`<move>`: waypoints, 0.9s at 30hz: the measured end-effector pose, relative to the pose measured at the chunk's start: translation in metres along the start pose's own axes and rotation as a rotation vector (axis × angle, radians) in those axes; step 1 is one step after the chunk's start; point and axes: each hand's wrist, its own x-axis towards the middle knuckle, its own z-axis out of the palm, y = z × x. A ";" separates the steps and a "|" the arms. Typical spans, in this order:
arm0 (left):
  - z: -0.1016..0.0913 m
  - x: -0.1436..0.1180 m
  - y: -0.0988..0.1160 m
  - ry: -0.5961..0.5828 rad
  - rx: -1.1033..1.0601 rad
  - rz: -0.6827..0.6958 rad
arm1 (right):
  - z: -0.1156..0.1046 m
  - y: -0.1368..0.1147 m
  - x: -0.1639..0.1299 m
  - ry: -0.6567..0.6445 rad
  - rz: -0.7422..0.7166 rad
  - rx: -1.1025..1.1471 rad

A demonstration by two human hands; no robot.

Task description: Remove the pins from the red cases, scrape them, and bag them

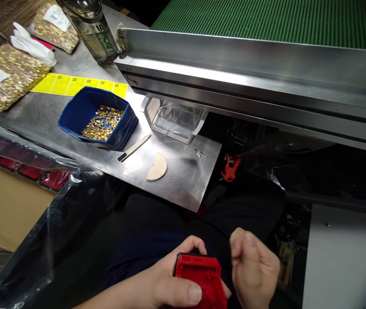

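My left hand grips a red plastic housing part low in the view, over my lap, thumb across its front edge. My right hand hovers just right of the part with fingers curled into a loose fist; whether something small is pinched in it cannot be told. Up on the steel table stands a blue bin holding small brass pieces.
Bags of brass pieces and a strip of yellow labels lie at the back left beside a clear bottle. A utility knife, a tan half-disc and a clear plastic bin sit near the conveyor frame. An orange tool hangs below.
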 end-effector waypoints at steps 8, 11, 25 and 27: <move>0.001 0.002 -0.001 0.035 -0.049 0.012 | -0.011 -0.006 0.013 -0.328 -0.032 -0.075; 0.004 0.002 0.002 0.041 -0.065 0.025 | -0.007 -0.009 0.014 -0.531 -0.137 -0.079; 0.001 0.002 0.004 -0.021 -0.027 -0.024 | -0.010 0.000 0.028 -0.321 -0.162 -0.260; 0.001 0.001 0.006 -0.065 -0.011 -0.029 | -0.004 0.007 0.031 -0.336 -0.124 -0.287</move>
